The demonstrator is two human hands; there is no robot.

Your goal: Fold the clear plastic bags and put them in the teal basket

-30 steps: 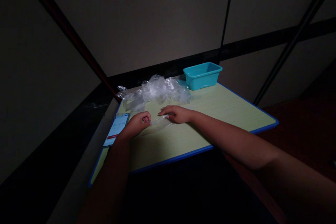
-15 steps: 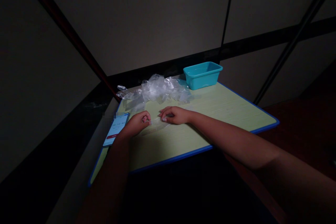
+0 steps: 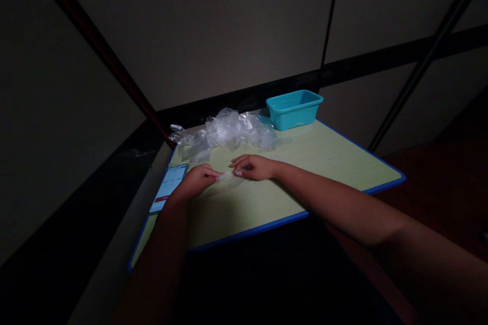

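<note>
A clear plastic bag (image 3: pixel 225 183) lies on the pale table, its upper edge between my two hands. My left hand (image 3: pixel 199 181) pinches the left end of that edge between thumb and fingers. At the other end, my right hand (image 3: pixel 254 167) is closed on the bag with thumb and index finger, its other fingers bent above the table. Just beyond my hands sits a heap of crumpled clear plastic bags (image 3: pixel 229 129).
A turquoise plastic basket (image 3: pixel 293 111) stands at the back right of the blue-edged table (image 3: pixel 324 162). A phone (image 3: pixel 168 189) showing a timer lies at the left edge, beside my left wrist. A panelled wall (image 3: pixel 236 30) rises behind.
The fingers of my left hand have straightened from a curl and now press against the thumb on the bag's edge. My right hand has hardly moved.
</note>
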